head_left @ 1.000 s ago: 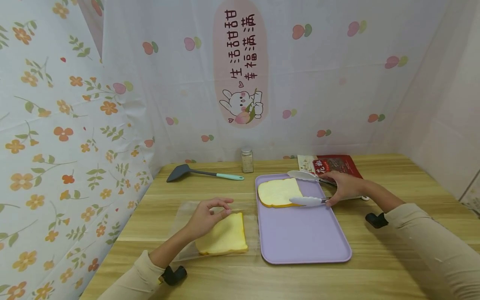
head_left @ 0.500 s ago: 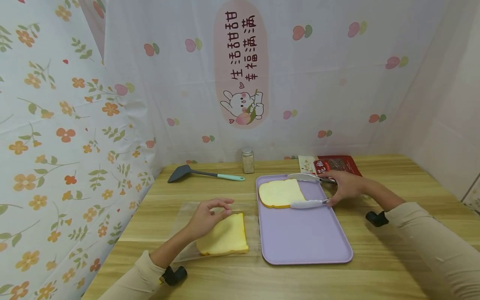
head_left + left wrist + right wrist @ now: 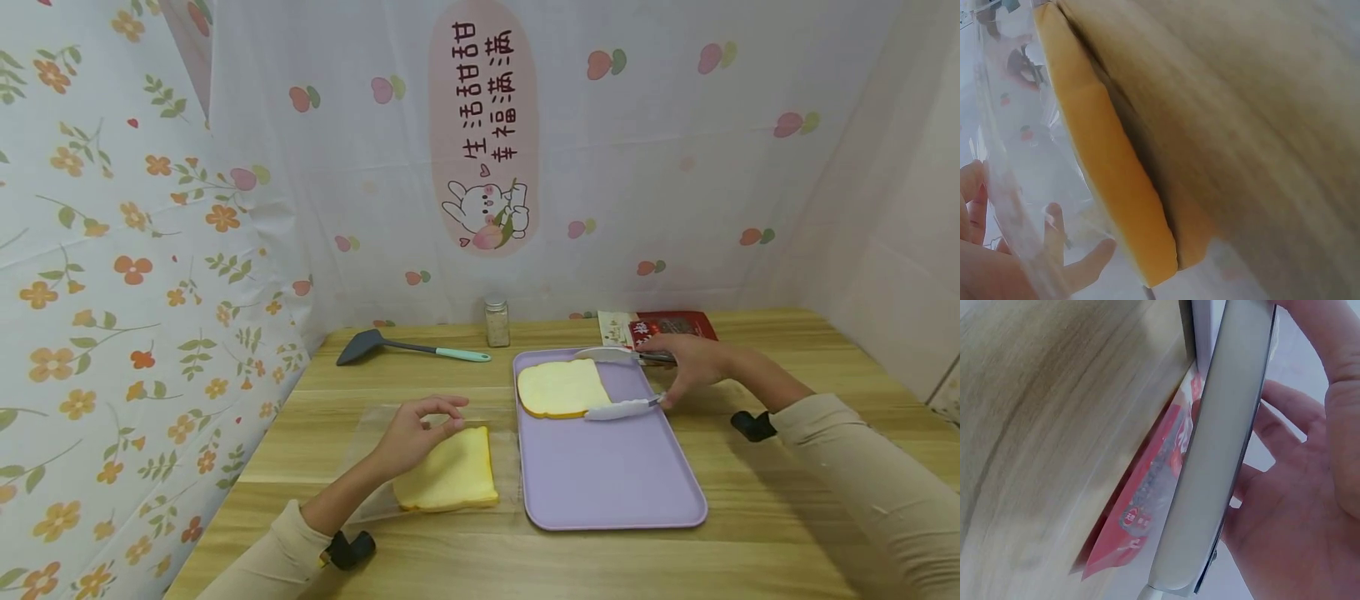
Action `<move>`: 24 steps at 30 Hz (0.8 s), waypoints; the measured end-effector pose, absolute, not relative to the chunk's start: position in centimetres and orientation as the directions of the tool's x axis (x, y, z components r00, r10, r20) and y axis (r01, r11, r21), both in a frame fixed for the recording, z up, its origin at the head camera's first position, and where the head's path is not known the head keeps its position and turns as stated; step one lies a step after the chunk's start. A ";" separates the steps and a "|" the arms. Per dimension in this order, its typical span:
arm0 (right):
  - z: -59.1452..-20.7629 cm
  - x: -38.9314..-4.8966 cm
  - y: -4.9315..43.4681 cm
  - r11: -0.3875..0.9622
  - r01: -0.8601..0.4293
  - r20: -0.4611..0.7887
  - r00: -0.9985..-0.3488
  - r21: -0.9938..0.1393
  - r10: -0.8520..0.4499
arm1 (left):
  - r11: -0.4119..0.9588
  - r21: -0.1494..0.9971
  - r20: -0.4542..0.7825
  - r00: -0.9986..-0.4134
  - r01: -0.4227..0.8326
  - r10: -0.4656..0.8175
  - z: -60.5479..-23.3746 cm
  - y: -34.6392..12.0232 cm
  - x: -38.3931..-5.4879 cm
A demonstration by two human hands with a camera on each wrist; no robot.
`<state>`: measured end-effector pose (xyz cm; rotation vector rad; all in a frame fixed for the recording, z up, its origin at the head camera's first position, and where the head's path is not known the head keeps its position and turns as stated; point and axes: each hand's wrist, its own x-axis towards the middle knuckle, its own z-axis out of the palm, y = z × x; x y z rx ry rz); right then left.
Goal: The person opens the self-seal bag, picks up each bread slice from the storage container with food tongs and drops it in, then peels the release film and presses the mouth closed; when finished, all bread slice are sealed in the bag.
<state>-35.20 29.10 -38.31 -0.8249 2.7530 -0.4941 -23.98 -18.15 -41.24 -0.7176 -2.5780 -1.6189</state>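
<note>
My left hand (image 3: 414, 433) is over a clear plastic bag (image 3: 367, 433), pinching its raised film. Inside the bag lies a bread slice (image 3: 453, 477); its orange crust (image 3: 1107, 162) fills the middle of the left wrist view. My right hand (image 3: 693, 367) holds white-tipped metal tongs (image 3: 626, 408), thumb on one arm and fingers on the other. The spread tong tips straddle the right end of a second bread slice (image 3: 558, 387), which lies on a lilac tray (image 3: 611, 475). In the right wrist view, a pale tong arm (image 3: 1216, 444) crosses before my palm.
Behind the right hand lies a red and white spice packet (image 3: 675, 323). A small glass jar (image 3: 497, 323) stands at the table's back edge, with a grey spatula (image 3: 397, 343) to its left. Printed cloth (image 3: 360, 167) hangs behind and to the left.
My right hand has drawn slightly to the right, and the near tong tip has shifted a little right along the slice. My left hand and the bag stay in place.
</note>
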 end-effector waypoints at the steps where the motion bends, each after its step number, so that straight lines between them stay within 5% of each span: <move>1: -38.3 -35.2 29.1 0.783 -0.492 -0.118 -0.814 -0.381 -0.569 | 0.359 0.850 0.249 -0.895 0.386 0.371 -41.3 -18.1 -24.0; 24: -38.9 -35.0 29.6 0.741 -0.535 -0.020 -0.805 -0.406 -0.593 | 0.355 0.855 0.250 -0.900 0.378 0.356 -41.1 -17.8 -23.8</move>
